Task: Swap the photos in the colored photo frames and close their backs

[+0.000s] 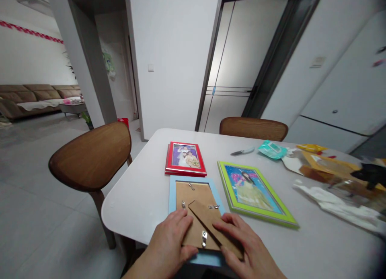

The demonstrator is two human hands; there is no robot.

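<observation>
A light-blue picture frame lies face down at the table's near edge, its brown backing board showing. Several small metal clips sit around the board. A brown stand leg runs slantwise across the back. My left hand grips the frame's lower left, fingers on the board and thumb near the bottom edge. With my right hand I hold the lower right, fingers closed over the wide end of the stand leg. Parts of the frame's lower corners are hidden beneath my hands.
Beyond it lies a red picture frame, seemingly stacked on another; a green one is at right. Farther back are a knife, a teal wipes packet, a cardboard box and white plastic wrapping. Wooden chairs flank the white table.
</observation>
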